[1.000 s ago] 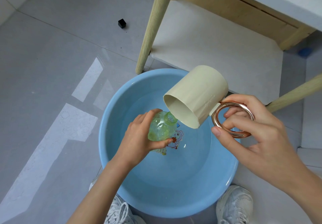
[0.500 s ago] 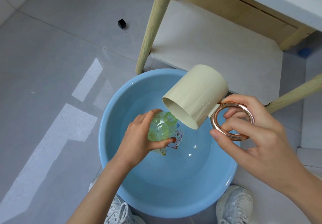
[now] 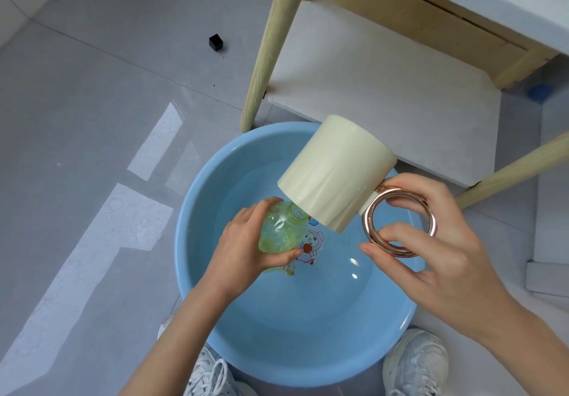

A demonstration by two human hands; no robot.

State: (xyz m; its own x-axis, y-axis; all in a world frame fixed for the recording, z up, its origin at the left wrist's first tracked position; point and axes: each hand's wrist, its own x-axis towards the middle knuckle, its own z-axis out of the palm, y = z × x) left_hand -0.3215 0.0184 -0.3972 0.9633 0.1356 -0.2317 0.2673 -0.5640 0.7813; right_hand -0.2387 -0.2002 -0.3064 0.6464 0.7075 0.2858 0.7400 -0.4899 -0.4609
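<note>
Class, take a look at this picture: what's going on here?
A person stands over a blue basin holding water. The left hand grips a green bottle, neck up, inside the basin. The right hand holds a cream mug by its ring handle, tipped mouth-down over the bottle's neck. No stream is visible.

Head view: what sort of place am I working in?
Probably a home washing corner: grey tiled floor, water-filled blue basin on it, wooden-legged table alongside. Left hand grips a green bottle; right hand holds a cream mug.

Likely a home: grey tiled floor [image 3: 92,103], blue plastic washbasin [image 3: 308,352], pale wooden table leg [image 3: 271,48].
</note>
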